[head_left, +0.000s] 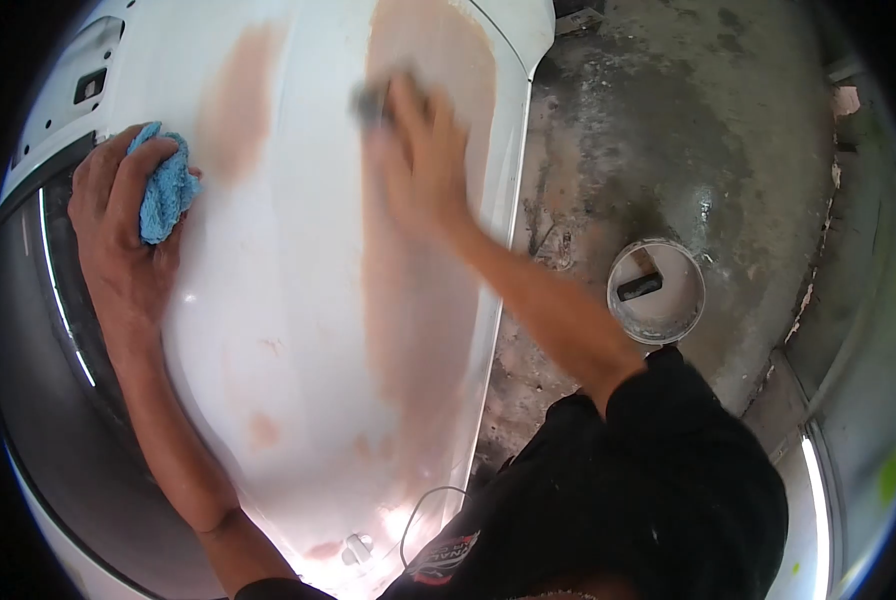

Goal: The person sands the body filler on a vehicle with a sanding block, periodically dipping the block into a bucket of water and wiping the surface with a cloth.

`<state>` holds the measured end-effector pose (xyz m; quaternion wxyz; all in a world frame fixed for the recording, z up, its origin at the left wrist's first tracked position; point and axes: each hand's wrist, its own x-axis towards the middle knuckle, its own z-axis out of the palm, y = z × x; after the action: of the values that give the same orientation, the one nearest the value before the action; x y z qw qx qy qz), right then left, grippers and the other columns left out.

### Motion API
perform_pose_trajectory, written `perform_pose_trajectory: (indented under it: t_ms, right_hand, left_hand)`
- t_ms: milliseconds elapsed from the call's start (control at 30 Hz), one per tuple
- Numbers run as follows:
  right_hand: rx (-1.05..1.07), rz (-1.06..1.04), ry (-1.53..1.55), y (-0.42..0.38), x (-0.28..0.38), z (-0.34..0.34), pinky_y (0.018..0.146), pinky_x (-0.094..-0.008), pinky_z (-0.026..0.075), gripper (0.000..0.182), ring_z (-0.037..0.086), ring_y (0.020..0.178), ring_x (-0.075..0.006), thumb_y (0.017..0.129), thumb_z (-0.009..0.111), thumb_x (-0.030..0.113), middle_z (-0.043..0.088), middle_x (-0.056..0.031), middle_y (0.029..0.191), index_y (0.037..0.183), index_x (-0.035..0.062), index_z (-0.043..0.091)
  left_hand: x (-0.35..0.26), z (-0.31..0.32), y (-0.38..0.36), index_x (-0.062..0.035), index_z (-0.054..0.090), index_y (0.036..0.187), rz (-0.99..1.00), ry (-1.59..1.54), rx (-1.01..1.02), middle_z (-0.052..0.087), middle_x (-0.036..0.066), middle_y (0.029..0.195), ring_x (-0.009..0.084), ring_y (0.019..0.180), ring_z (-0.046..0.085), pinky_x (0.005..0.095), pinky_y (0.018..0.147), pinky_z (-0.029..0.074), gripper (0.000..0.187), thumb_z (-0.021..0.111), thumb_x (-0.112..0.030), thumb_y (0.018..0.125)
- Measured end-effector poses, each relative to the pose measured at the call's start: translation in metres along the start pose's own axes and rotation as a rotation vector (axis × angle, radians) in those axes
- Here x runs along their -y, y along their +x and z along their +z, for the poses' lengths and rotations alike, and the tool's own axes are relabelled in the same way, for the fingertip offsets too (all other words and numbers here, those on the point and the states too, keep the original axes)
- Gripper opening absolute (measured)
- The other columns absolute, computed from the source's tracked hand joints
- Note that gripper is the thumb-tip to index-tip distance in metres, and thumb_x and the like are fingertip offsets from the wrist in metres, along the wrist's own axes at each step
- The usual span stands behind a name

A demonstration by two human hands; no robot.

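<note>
A white car body panel [298, 330] with pinkish filler patches fills the middle of the view. My left hand [118, 240] rests on the panel's left edge and grips a crumpled blue cloth [165, 192]. My right hand [423, 160] is blurred and presses a small grey sanding pad [371, 100] flat on the long pink patch [418, 280] near the panel's far right side. The panel surface looks wet and shiny near me.
A white bucket [656, 292] with a dark block inside stands on the stained concrete floor [668, 130] to the right of the panel. A dark window [48, 330] borders the panel on the left. My black sleeve [648, 480] fills the lower right.
</note>
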<state>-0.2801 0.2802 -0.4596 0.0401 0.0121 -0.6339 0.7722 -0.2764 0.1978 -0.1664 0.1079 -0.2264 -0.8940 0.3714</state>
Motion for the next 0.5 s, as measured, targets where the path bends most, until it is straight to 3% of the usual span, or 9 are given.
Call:
perform_pose_trajectory:
  t_ms: [33, 100, 200, 267, 300, 367, 400, 467, 500]
  right_hand:
    - [0.043, -0.029, -0.103, -0.059, -0.004, 0.005, 0.105, -0.0583, 0.038, 0.057, 0.04, 0.123, -0.0488, 0.091, 0.062, 0.025, 0.034, -0.0254, 0.152, 0.146, 0.023, 0.05]
    - [0.152, -0.282, -0.04, -0.134, -0.03, 0.006, 0.105, -0.059, 0.038, 0.056, 0.039, 0.125, -0.0498, 0.092, 0.061, 0.026, 0.031, -0.026, 0.153, 0.147, 0.0243, 0.05]
    - [0.104, -0.202, -0.192, -0.045, -0.038, 0.001, 0.103, -0.059, 0.04, 0.053, 0.038, 0.126, -0.0496, 0.094, 0.058, 0.03, 0.032, -0.0246, 0.153, 0.146, 0.0248, 0.05]
    - [-0.044, -0.188, -0.04, 0.071, -0.054, -0.002, 0.107, -0.0584, 0.032, 0.056, 0.039, 0.126, -0.0486, 0.095, 0.054, 0.032, 0.037, -0.0243, 0.148, 0.15, 0.0207, 0.043]
    - [-0.005, -0.156, -0.022, 0.117, -0.06, -0.011, 0.108, -0.0581, 0.028, 0.056, 0.038, 0.127, -0.0493, 0.095, 0.055, 0.03, 0.038, -0.0248, 0.146, 0.149, 0.0168, 0.044]
    - [-0.102, -0.015, -0.021, 0.119, -0.047, -0.014, 0.104, -0.0541, 0.034, 0.056, 0.046, 0.121, -0.0458, 0.098, 0.049, 0.03, 0.047, -0.0269, 0.138, 0.15, 0.0091, 0.042]
    - [-0.142, 0.053, -0.024, 0.115, -0.04, -0.013, 0.102, -0.0521, 0.037, 0.056, 0.05, 0.119, -0.0441, 0.1, 0.046, 0.03, 0.051, -0.028, 0.134, 0.15, 0.0053, 0.041]
    - [-0.088, -0.041, 0.042, 0.035, -0.035, -0.003, 0.109, -0.0587, 0.029, 0.058, 0.037, 0.128, -0.0505, 0.093, 0.057, 0.029, 0.036, -0.027, 0.148, 0.149, 0.0163, 0.045]
    - [-0.029, -0.036, -0.021, -0.025, -0.034, -0.001, 0.11, -0.0593, 0.03, 0.06, 0.037, 0.128, -0.0512, 0.092, 0.058, 0.029, 0.034, -0.0288, 0.15, 0.15, 0.0172, 0.045]
  left_hand:
    - [0.0, 0.001, 0.001, -0.0188, 0.066, 0.116, -0.002, -0.003, -0.005, 0.065, 0.004, 0.126, 0.0303, 0.124, 0.056, 0.0471, 0.105, 0.044, 0.046, 0.083, -0.013, 0.074]
    - [0.003, 0.003, -0.001, -0.0192, 0.066, 0.116, -0.006, -0.004, -0.006, 0.065, 0.004, 0.126, 0.0302, 0.124, 0.056, 0.0468, 0.105, 0.045, 0.046, 0.083, -0.013, 0.074]
    - [0.001, 0.001, -0.001, -0.0195, 0.066, 0.116, 0.008, 0.019, 0.004, 0.065, 0.003, 0.127, 0.0299, 0.124, 0.056, 0.0466, 0.106, 0.045, 0.045, 0.082, -0.014, 0.075]
    - [0.004, 0.006, -0.004, -0.0197, 0.066, 0.116, 0.01, 0.014, 0.001, 0.065, 0.003, 0.127, 0.0299, 0.124, 0.056, 0.0467, 0.106, 0.045, 0.044, 0.082, -0.015, 0.076]
    - [0.005, 0.006, -0.003, -0.0198, 0.066, 0.116, 0.018, 0.014, -0.009, 0.064, 0.004, 0.127, 0.0299, 0.124, 0.056, 0.0467, 0.106, 0.045, 0.044, 0.082, -0.016, 0.076]
    - [0.003, 0.005, -0.003, -0.0191, 0.066, 0.116, 0.011, 0.017, -0.012, 0.064, 0.004, 0.127, 0.0305, 0.124, 0.056, 0.0468, 0.106, 0.045, 0.042, 0.082, -0.016, 0.077]
    - [0.002, 0.004, -0.004, -0.0187, 0.066, 0.116, -0.003, 0.015, -0.013, 0.064, 0.005, 0.127, 0.0307, 0.124, 0.056, 0.0469, 0.105, 0.045, 0.042, 0.082, -0.017, 0.077]
    - [0.002, 0.002, -0.002, -0.0175, 0.066, 0.116, 0.0, 0.033, 0.016, 0.064, 0.005, 0.127, 0.0314, 0.124, 0.056, 0.0469, 0.105, 0.044, 0.04, 0.081, -0.017, 0.078]
    - [0.002, 0.002, 0.0, -0.017, 0.066, 0.115, 0.003, 0.04, 0.03, 0.064, 0.005, 0.127, 0.0317, 0.124, 0.056, 0.0469, 0.104, 0.044, 0.04, 0.081, -0.017, 0.078]
